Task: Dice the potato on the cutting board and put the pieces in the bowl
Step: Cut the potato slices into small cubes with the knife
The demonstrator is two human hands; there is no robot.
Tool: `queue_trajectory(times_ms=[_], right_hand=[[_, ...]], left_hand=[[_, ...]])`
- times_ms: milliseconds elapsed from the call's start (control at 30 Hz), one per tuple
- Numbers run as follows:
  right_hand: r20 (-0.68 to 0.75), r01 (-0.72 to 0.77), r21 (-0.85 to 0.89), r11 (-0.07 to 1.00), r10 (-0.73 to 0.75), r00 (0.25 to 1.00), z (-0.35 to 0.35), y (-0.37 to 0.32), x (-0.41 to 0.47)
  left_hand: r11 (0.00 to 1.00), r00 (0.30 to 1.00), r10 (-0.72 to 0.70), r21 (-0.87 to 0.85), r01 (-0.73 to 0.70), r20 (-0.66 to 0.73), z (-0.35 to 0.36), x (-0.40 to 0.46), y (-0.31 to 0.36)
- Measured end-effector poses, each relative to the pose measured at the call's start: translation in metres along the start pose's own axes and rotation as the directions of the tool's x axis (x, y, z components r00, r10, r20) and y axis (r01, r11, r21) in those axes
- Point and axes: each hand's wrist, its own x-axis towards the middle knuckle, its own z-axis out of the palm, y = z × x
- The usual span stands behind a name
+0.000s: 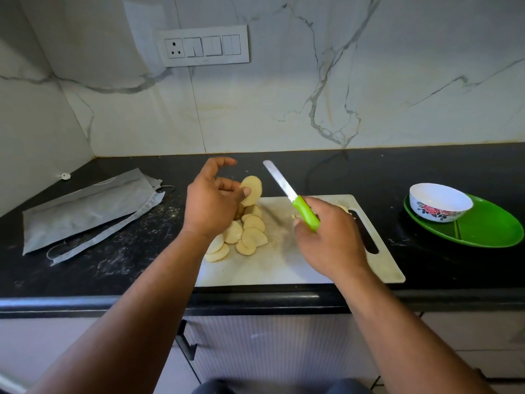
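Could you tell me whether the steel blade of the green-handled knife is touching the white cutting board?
Apart. In the head view the green-handled knife in the right hand points up and away, its blade over black counter beyond the white cutting board.

No legible text, seemingly, anywhere.

My knife (289,194) had a dull metal blade and glossy green plastic handle. Right of the matt, scuffed cutting board (298,268) sat a glossy bowl (440,201) on a shiny green plastic plate (488,226).
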Motion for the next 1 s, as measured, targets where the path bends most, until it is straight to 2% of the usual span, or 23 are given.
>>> queue_trajectory(times_ms=[67, 133, 200, 333, 400, 500, 600, 667, 767, 867, 1000], right_hand=[[-0.031, -0.064, 0.191, 0.980, 0.071, 0.997, 0.014, -0.004, 0.015], [-0.017, -0.116, 0.358, 0.927, 0.131, 0.991, 0.022, -0.007, 0.024], [0.018, -0.160, 0.399, 0.903, 0.167, 0.986, 0.025, -0.007, 0.026], [0.075, -0.256, 0.297, 0.920, 0.244, 0.967, 0.022, 0.009, 0.023], [0.058, -0.269, 0.244, 0.932, 0.263, 0.963, 0.014, 0.015, 0.022], [0.031, -0.216, 0.040, 0.976, 0.215, 0.976, 0.002, 0.020, 0.018], [0.124, -0.163, -0.212, 0.964, 0.192, 0.974, -0.009, 0.016, 0.004], [0.173, -0.087, -0.323, 0.943, 0.149, 0.974, -0.012, 0.012, -0.009], [0.185, -0.027, -0.362, 0.932, 0.100, 0.978, -0.012, 0.004, -0.022], [0.195, -0.025, -0.377, 0.926, 0.106, 0.975, -0.009, 0.001, -0.026], [0.163, -0.081, -0.428, 0.900, 0.165, 0.973, -0.017, 0.003, -0.027]], left_hand=[[0.997, 0.996, 0.051, -0.069, -0.046, 0.074, 0.003, -0.002, 0.003], [0.990, 0.977, 0.135, -0.053, -0.128, 0.168, 0.009, -0.004, 0.004], [0.981, 0.957, 0.189, -0.010, -0.192, 0.221, 0.017, -0.004, 0.005], [0.973, 0.941, 0.113, 0.154, -0.169, 0.320, 0.030, -0.007, 0.006], [0.950, 0.916, 0.083, 0.247, -0.191, 0.392, 0.036, -0.012, 0.004], [0.823, 0.891, 0.173, 0.434, -0.365, 0.420, 0.040, -0.019, 0.000], [0.743, 0.882, 0.240, 0.508, -0.436, 0.405, 0.031, -0.017, -0.003], [0.666, 0.838, 0.202, 0.556, -0.497, 0.508, 0.023, -0.012, -0.006], [0.532, 0.770, 0.054, 0.634, -0.561, 0.636, 0.013, -0.007, -0.007], [0.529, 0.741, -0.020, 0.636, -0.562, 0.671, 0.016, -0.004, -0.010], [0.584, 0.749, 0.031, 0.597, -0.551, 0.662, 0.023, -0.005, -0.010]])
